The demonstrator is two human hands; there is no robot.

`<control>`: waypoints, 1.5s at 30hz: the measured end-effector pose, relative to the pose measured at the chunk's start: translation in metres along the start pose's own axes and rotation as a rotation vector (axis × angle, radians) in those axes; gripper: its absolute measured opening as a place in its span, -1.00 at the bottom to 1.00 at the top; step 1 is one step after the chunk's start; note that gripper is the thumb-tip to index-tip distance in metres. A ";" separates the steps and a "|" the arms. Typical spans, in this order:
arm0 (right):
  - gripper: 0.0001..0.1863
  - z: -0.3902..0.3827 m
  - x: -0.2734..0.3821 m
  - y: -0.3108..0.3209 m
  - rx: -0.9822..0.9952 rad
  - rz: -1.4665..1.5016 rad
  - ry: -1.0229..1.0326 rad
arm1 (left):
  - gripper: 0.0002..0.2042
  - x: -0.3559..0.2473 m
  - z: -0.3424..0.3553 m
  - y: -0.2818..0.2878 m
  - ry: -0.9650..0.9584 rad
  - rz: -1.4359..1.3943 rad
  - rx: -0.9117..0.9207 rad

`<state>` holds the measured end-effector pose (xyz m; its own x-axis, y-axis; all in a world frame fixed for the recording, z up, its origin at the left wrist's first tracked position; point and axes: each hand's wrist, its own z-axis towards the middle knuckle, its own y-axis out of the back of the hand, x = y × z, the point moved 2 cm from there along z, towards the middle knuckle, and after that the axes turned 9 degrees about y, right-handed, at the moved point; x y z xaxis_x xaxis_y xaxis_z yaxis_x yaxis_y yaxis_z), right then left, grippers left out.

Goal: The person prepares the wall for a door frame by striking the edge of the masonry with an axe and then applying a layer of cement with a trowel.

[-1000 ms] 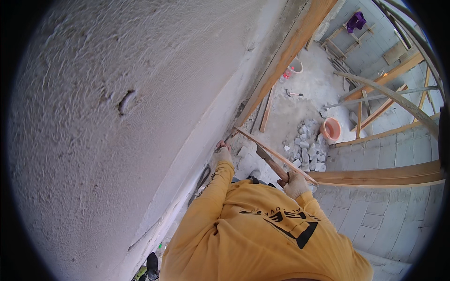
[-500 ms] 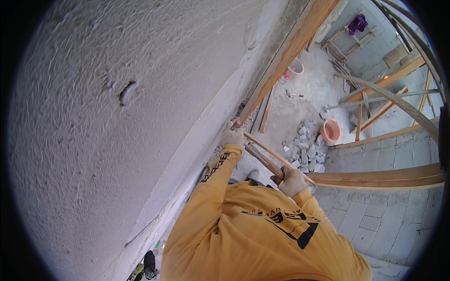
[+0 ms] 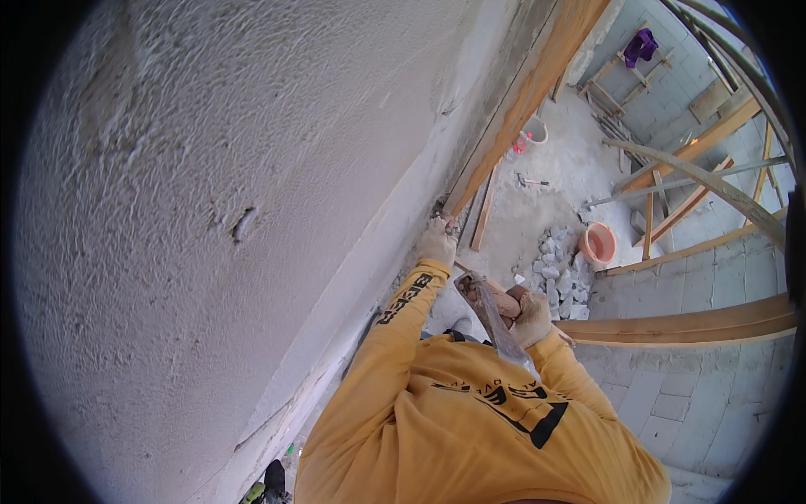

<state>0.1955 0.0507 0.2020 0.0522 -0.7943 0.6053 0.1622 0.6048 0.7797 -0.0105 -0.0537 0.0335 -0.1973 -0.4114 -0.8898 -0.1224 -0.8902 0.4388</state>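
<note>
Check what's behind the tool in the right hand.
Past the upper end of the tool, a short piece of thin wooden strip shows, with pale floor beyond. Whatever lies directly behind the tool and right hand is covered.

The dusty grey floor (image 3: 514, 215) carries a hammer (image 3: 532, 181), a white bucket (image 3: 536, 130), and a heap of broken blocks (image 3: 560, 267) just beside an orange bucket (image 3: 599, 244).
</note>
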 end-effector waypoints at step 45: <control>-0.76 0.023 -0.027 -0.068 0.019 -0.195 -0.068 | -0.61 0.065 0.010 -0.023 -0.103 -0.093 0.150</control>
<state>0.1604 0.0321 0.1365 -0.0452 -0.8910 0.4517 0.1438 0.4416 0.8856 -0.0306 -0.0577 -0.0337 -0.2760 -0.2997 -0.9133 -0.2865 -0.8813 0.3758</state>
